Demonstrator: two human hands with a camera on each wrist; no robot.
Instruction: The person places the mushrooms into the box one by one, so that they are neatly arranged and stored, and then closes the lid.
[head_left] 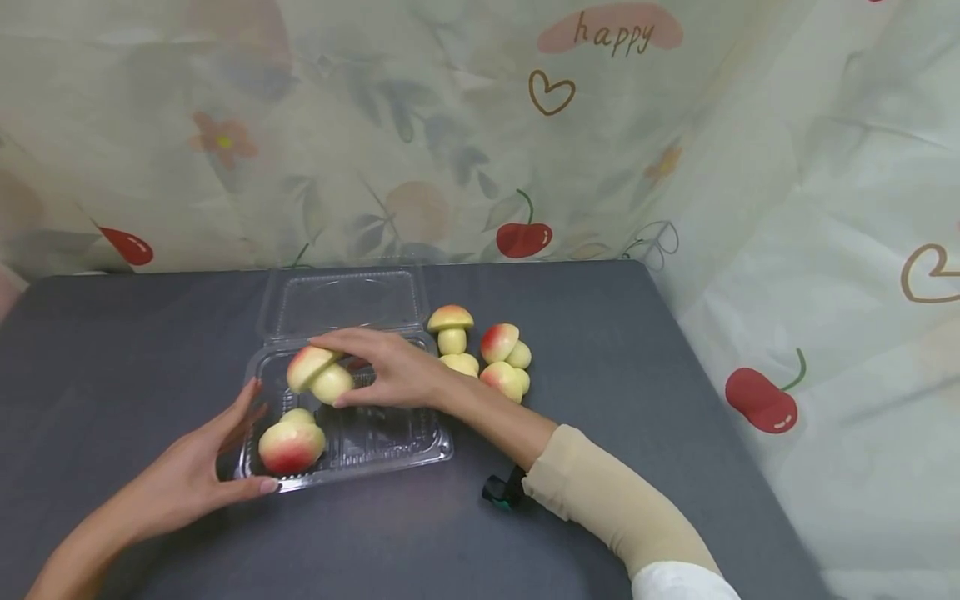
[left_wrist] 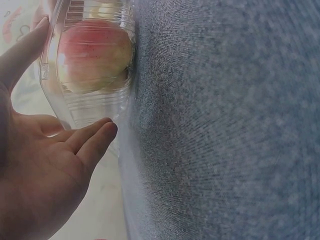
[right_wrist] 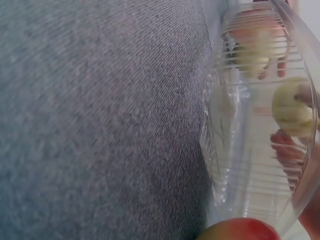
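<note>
My right hand (head_left: 393, 367) pinches a yellow toy mushroom (head_left: 333, 383) with a red-tinged cap between thumb and fingers, over the left part of a clear plastic clamshell box (head_left: 442, 450). A second toy mushroom (head_left: 292, 446) lies in the box's near left corner. Around that corner spreads my left hand (head_left: 191, 471), its thumb at the near rim and its fingers along the left side. In the left wrist view, extended fingers (left_wrist: 92, 142) are at the box's clear wall. Through the wall in the right wrist view, the pinched mushroom (right_wrist: 290, 107) shows.
The box's lid (head_left: 348, 300) lies folded back behind it. To the right of the box stand several more toy mushrooms (head_left: 452, 321) in a close group. All rest on a dark grey tabletop (head_left: 600, 375), with a printed curtain (head_left: 450, 125) behind and to the right.
</note>
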